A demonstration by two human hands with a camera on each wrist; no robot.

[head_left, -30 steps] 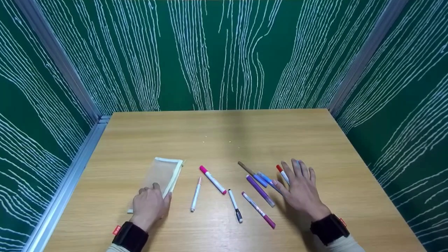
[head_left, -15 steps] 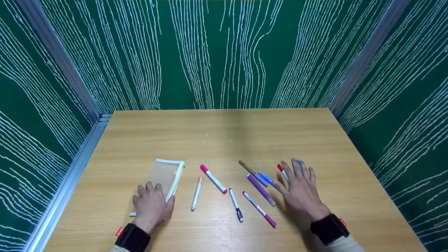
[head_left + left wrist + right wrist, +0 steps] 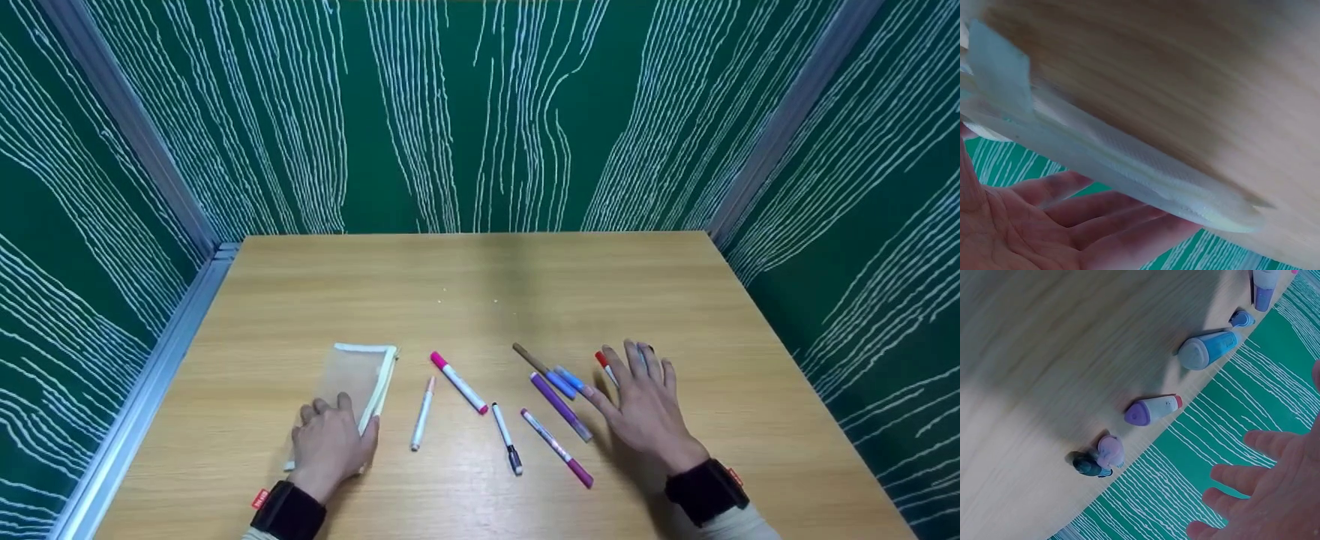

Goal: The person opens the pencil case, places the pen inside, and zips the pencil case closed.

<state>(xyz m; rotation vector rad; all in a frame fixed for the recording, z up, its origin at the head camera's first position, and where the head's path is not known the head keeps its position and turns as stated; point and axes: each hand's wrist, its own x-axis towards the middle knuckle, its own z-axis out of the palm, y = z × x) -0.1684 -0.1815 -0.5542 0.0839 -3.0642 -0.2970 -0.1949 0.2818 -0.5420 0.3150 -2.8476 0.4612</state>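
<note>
In the head view my left hand (image 3: 330,450) rests over the near part of a sheer mesh pouch (image 3: 349,375) with a pale zip edge. Its fingers lie extended against the pouch (image 3: 1112,149) in the left wrist view; the thumb is by the zip side. My right hand (image 3: 645,405) is spread palm down above the markers at the right, apart from them in the right wrist view. Partly covered by it are a red-capped marker (image 3: 604,361) and a blue marker (image 3: 568,377). A purple marker (image 3: 560,406) and a brown-ended marker (image 3: 532,360) lie beside it.
Between the hands lie a pink-capped marker (image 3: 460,384), a slim white marker (image 3: 423,414), a black-capped marker (image 3: 507,439) and a magenta-capped marker (image 3: 556,448). The wooden table (image 3: 360,285) meets green, white-streaked walls (image 3: 517,112) on its far side, with a metal rail (image 3: 142,390) on the left.
My left hand has spread its fingers more and shifted slightly right. The pouch has slid a little toward me with it. The right hand and the markers stay nearly the same.
</note>
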